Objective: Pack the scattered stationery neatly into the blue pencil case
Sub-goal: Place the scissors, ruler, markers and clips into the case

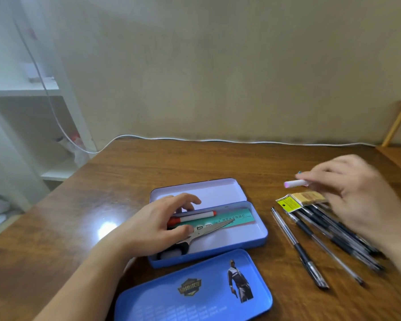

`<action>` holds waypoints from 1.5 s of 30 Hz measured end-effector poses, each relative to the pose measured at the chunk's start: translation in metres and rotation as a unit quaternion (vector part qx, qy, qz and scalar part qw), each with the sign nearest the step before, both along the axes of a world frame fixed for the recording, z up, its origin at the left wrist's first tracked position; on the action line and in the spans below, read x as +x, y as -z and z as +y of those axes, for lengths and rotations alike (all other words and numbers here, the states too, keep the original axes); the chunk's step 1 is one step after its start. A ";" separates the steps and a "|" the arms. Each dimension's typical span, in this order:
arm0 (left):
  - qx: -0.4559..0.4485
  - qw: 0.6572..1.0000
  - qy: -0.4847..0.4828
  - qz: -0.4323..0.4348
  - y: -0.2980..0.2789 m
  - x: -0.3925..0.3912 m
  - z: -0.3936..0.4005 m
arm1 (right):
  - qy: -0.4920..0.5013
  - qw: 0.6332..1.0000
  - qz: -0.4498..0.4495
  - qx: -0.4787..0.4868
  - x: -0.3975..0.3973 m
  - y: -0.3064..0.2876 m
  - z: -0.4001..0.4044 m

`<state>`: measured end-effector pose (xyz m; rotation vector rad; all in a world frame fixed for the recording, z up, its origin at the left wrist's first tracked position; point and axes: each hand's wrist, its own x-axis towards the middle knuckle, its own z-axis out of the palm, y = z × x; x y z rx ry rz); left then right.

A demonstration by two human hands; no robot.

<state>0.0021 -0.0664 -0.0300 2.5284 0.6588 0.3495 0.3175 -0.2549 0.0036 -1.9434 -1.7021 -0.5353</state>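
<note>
the right hand (347,188) pinches a white pen (295,183); the left hand (158,224), fingers spread, steadies the pencil case (259,235); next, laying it inside.

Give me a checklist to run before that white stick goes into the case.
1. Right hand grips the white stick: ok.
2. Pencil case open: ok.
3. Left hand clear of the case: not ok, it rests on the scissors.
4. Free room beside the red marker and ruler: ok.
5. Loose lid out of the path: ok.
6. Stick capped: cannot tell, blurred.
</note>
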 end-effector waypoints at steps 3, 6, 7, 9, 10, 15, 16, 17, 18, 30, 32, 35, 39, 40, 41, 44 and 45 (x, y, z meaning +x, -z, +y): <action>-0.024 1.000 -0.010 -0.013 0.001 0.001 0.003 | -0.146 0.986 0.080 -0.026 -0.040 0.002 0.017; -0.024 0.999 -0.015 -0.017 0.004 0.002 0.005 | -0.205 0.970 0.094 -0.088 -0.074 0.011 0.047; -0.025 0.999 -0.018 -0.019 0.004 0.002 0.006 | -0.210 0.967 0.097 -0.103 -0.081 0.014 0.058; -0.037 0.999 -0.025 -0.027 0.006 0.001 0.008 | -0.215 0.963 0.116 -0.117 -0.092 0.017 0.074; -0.043 0.998 -0.026 -0.033 0.007 0.001 0.009 | -0.210 0.962 0.128 -0.120 -0.097 0.018 0.080; -0.016 0.999 -0.012 -0.047 0.007 0.003 0.010 | -0.180 0.969 0.097 -0.135 -0.113 0.025 0.091; -0.007 0.999 -0.010 -0.048 0.007 0.004 0.010 | -0.176 0.971 0.083 -0.137 -0.115 0.027 0.092; -0.004 0.999 -0.006 -0.050 0.007 0.005 0.010 | -0.174 0.973 0.073 -0.135 -0.116 0.029 0.094; -0.003 0.999 -0.003 -0.054 0.008 0.006 0.009 | -0.174 0.974 0.067 -0.130 -0.117 0.031 0.096; 0.033 0.998 0.007 -0.046 0.008 0.008 0.010 | -0.039 0.970 0.056 -0.235 -0.063 -0.003 0.080; 0.034 0.998 0.002 -0.044 0.009 0.008 0.011 | -0.025 0.965 0.030 -0.261 -0.062 -0.001 0.081; 0.033 0.999 -0.007 -0.041 0.010 0.007 0.012 | -0.020 0.961 0.003 -0.276 -0.068 0.006 0.086; 0.035 0.999 -0.010 -0.041 0.010 0.006 0.011 | -0.023 0.966 -0.002 -0.256 -0.068 0.013 0.090; 0.034 0.999 -0.011 -0.038 0.009 0.006 0.011 | -0.026 0.968 -0.001 -0.251 -0.070 0.015 0.090; 0.034 0.999 -0.011 -0.036 0.009 0.006 0.012 | -0.029 0.968 -0.001 -0.249 -0.072 0.015 0.090; 0.036 0.999 0.001 -0.040 0.010 0.007 0.011 | -0.028 0.971 0.010 -0.236 -0.064 0.000 0.084; 0.036 0.998 0.008 -0.051 0.010 0.007 0.011 | -0.024 0.978 0.041 -0.205 -0.054 -0.012 0.078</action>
